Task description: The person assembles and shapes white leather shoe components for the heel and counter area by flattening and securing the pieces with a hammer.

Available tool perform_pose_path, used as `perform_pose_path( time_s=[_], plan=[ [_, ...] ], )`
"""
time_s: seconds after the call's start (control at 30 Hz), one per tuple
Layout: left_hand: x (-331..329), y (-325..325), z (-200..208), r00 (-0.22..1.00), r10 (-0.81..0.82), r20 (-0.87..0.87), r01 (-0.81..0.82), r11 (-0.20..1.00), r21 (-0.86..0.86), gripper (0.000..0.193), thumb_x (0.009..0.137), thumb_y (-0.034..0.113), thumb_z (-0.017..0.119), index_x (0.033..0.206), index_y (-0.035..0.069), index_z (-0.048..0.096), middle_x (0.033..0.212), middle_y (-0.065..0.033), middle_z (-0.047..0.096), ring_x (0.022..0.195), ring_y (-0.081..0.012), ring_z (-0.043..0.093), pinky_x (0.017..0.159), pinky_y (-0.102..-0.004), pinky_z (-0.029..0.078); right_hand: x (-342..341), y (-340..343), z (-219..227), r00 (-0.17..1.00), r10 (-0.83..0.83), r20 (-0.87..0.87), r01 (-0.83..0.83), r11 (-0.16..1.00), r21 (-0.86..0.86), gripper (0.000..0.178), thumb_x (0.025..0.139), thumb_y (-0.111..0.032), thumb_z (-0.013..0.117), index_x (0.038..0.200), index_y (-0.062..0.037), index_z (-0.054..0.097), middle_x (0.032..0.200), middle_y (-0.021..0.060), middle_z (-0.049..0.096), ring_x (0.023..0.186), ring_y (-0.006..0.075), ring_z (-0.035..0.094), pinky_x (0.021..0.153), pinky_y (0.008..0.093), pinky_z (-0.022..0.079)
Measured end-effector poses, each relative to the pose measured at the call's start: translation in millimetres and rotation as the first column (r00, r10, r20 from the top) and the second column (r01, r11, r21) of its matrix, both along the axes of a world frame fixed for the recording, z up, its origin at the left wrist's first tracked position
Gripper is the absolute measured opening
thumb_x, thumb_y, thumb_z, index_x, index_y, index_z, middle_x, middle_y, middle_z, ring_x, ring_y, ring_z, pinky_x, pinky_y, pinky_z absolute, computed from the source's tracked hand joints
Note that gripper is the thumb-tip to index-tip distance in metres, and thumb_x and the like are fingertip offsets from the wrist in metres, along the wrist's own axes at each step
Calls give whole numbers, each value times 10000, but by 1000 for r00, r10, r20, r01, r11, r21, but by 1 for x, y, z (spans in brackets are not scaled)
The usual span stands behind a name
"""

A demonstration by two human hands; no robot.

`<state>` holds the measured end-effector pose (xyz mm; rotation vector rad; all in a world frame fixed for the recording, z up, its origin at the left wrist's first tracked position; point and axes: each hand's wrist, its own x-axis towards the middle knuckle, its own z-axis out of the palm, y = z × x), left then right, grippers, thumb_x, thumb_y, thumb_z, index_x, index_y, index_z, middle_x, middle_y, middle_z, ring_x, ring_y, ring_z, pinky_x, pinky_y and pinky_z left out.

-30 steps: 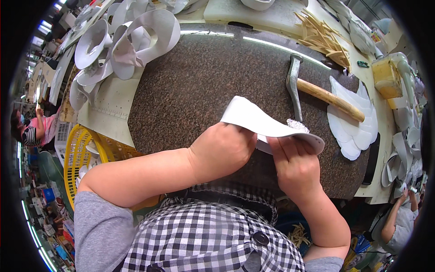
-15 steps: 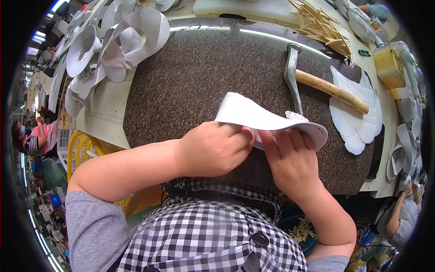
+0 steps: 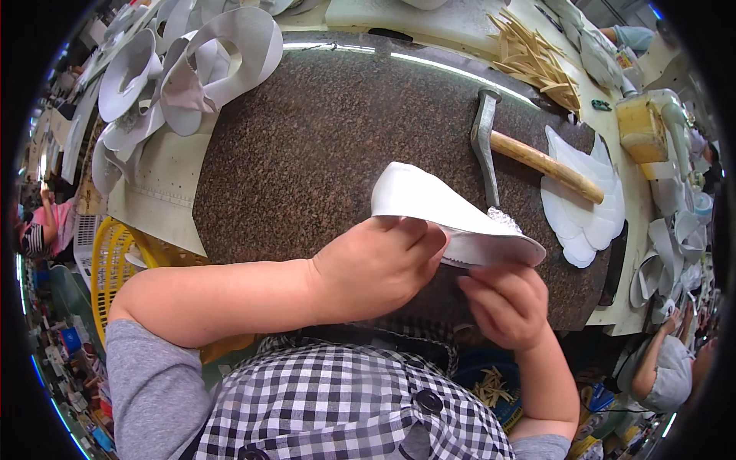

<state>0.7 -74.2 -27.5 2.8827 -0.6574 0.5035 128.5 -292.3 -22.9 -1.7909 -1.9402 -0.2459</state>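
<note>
A white shoe upper (image 3: 429,199), curved and open along one side, is raised above the dark speckled stone slab (image 3: 307,138). My left hand (image 3: 383,268) is closed on its lower edge, fingers tucked inside the opening. Close under the other end is my right hand (image 3: 510,303), its fingers curled together; whether they pinch anything is hidden. Just beyond the upper, a hammer (image 3: 544,162) with a steel head and wooden handle lies across the slab. A crumpled whitish lump (image 3: 504,220) sits by the tip of its head, partly behind the upper.
White shoe uppers (image 3: 180,84) are heaped at the far left. Thin white cut pieces (image 3: 586,207) fan out under the hammer handle. Tan strips (image 3: 533,57) are piled at the back right, near a yellowish block (image 3: 644,130). A yellow basket (image 3: 115,261) stands at left.
My right hand has come away from inside the upper, down to below its edge, with fingers curling. The left hand keeps its hold. The whole view has shifted slightly.
</note>
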Motion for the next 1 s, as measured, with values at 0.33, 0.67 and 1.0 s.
perform_pose_path(
  time_s=[0.33,0.67,1.0],
  plan=[
    [1,-21,-14,993,73,-90,-80,994,-72,632,844,277,655,1348,-80,522,1221,-148,544,1143,-282,522,925,-406,466,16,1,-1,486,-580,-654,551,784,-286,262,924,-100,700,1144,-7,592,1013,142,706,885,204,688,792,322,533],
    [-5,-55,-15,933,-98,-346,24,977,-211,884,862,531,590,1461,-88,389,1592,-262,254,1527,-367,141,1233,-508,50,11,9,-13,672,-538,-509,591,804,-69,287,928,-89,680,1193,-41,580,995,163,708,861,317,712,726,356,558],
    [-35,10,-1,970,141,-199,-155,986,-56,655,913,354,628,1421,-30,469,1488,-173,452,1343,-319,483,1148,-456,357,0,33,52,897,-382,-224,399,916,35,381,824,-88,762,1179,-83,623,810,89,654,658,269,642,574,341,515]
  ],
)
